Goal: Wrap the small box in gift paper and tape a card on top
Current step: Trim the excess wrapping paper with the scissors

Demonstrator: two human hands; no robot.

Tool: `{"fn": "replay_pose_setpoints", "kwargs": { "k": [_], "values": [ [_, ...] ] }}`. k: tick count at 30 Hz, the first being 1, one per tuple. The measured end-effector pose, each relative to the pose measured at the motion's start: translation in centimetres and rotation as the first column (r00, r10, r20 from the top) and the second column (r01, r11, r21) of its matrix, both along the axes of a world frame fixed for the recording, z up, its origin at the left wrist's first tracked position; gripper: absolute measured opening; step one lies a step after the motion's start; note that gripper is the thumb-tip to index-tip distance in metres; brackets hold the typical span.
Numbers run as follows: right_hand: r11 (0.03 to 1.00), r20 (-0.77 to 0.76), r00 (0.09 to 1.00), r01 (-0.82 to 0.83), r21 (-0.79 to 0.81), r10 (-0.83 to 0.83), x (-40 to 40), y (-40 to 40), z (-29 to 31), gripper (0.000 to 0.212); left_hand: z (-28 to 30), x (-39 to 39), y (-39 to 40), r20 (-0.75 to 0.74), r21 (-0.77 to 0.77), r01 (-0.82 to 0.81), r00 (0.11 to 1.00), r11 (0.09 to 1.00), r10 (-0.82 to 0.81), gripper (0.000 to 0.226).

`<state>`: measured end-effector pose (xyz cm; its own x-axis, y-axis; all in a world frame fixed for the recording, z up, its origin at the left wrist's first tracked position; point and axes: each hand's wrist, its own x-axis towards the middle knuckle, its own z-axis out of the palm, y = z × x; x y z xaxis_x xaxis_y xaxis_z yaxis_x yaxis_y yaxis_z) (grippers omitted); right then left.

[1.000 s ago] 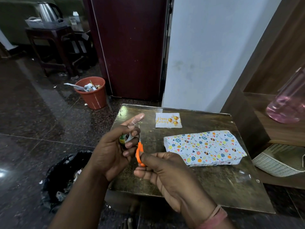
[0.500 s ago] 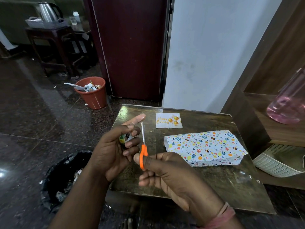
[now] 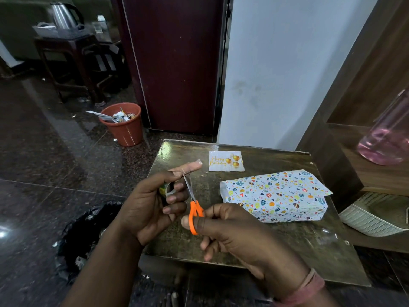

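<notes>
Hands: left (image 3: 152,202) grips tape roll (image 3: 166,189), right (image 3: 230,229) scissors (image 3: 193,203), over table's (image 3: 254,251) near-left edge.

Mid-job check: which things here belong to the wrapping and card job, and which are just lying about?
In use: orange-handled scissors, tape roll, white Happy Birthday card, box wrapped in patterned gift paper.

Lying about: orange waste bin, black bin bag, white woven basket, steel kettle.

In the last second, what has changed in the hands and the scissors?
The right hand raised the orange scissors, and their blades now point up at the tape on the left hand's forefinger. The left hand grips the tape roll as before. The wrapped box and card did not move.
</notes>
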<state>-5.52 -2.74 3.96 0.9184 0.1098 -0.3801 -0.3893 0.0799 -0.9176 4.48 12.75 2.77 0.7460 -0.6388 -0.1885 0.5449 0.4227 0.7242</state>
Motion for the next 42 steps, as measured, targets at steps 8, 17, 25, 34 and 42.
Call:
{"fn": "replay_pose_setpoints", "kwargs": {
  "k": [8, 17, 25, 34, 42],
  "values": [
    [0.999, -0.005, 0.999, -0.04, 0.017, 0.04, -0.12, -0.31, 0.29, 0.027, 0.04, -0.04, 0.04, -0.033, 0.031, 0.0, 0.999, 1.0, 0.001, 0.047],
    [0.999, 0.015, 1.0, -0.015, 0.033, 0.015, 0.01, -0.28, -0.21, 0.035, 0.05, -0.04, 0.18, -0.055, 0.013, 0.001, 0.998, 1.0, 0.0, 0.048],
    [1.0, 0.025, 1.0, -0.007, 0.03, 0.006, 0.02, -0.37, -0.23, 0.032, 0.18, -0.07, 0.05, -0.101, 0.013, -0.004, 0.995, 1.0, 0.005, 0.047],
    [0.998, 0.032, 0.998, 0.06, 0.028, -0.061, 0.25, -0.38, -0.34, 0.03, 0.12, -0.38, -0.2, -0.086, 0.066, 0.032, 0.996, 0.997, -0.026, 0.044],
    [0.997, 0.044, 0.996, 0.078, 0.027, -0.079, 0.36, -0.22, -0.52, 0.024, -0.29, -0.04, 0.01, -0.037, 0.008, 0.092, 0.995, 0.996, -0.092, 0.052]
  ]
}}
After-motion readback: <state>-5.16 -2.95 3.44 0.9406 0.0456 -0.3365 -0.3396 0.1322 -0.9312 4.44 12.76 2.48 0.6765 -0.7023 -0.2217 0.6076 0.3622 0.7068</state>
